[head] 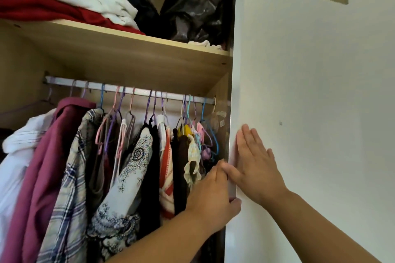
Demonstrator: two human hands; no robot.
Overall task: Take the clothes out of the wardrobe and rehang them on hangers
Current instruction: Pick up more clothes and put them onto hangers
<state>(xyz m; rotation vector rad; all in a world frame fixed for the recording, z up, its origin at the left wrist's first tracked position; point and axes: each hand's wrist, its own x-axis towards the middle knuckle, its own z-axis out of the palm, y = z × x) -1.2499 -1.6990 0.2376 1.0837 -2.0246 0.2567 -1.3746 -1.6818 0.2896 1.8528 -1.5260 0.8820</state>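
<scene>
White laminate is filling the right half of the head camera's view: the wardrobe door (310,92), whose vertical edge the person is working with both hands. The left hand (211,196) is gripping that edge, thumb on the front face and fingers curled behind it, while the right hand (254,162) is pressing flat against the door face, fingers straight and together, holding nothing. The clothes (128,166) are hanging inside, to the left of both hands, each garment dropping vertically from coloured hangers (149,102) that are crowding a metal rail (136,90) running left to right under a wooden shelf (128,53). The left hand is sitting nearer, just beside the last garments at the rail's right end; the right hand is lying beyond the door edge, apart from them. Any reach for a hanger, by my reading, is going to go leftward and up, and the left hand is better placed for it. Folded laundry (64,4) and a black plastic bag (192,6) are resting on the shelf. A small tag (222,123) is dangling near the rail's right end, too small to read; no brand is showing.
</scene>
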